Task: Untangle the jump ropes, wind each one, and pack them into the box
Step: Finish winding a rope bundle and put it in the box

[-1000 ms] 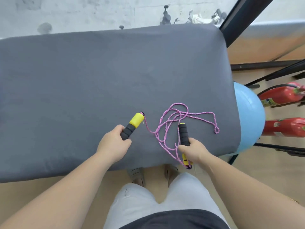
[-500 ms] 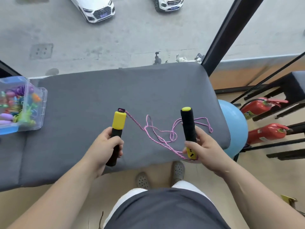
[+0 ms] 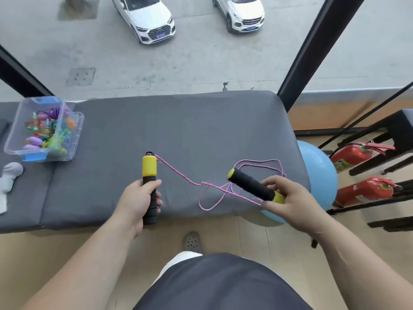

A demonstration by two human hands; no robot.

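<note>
bench: grey padded bench [image 3: 201, 126], the work sits over its near edge;
box: clear plastic box [image 3: 77, 133] at the bench's far left, well apart, left hand [image 3: 136, 202] nearer;
cord: pink cord [image 3: 178, 170] runs from the left handle [image 3: 149, 165]'s top into a loose tangle between the hands;
left hand: fingers curled round the left handle, axis pointing away;
right hand [image 3: 292, 202]: fingertips pinch the right handle [image 3: 250, 184]'s yellow end, axis slanting toward the tangle

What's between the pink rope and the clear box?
Nothing visible. Only bare grey cushion lies between the left hand, gripping the left handle, and the clear box. The pink rope hangs looped across to the right handle in the right hand.
</note>
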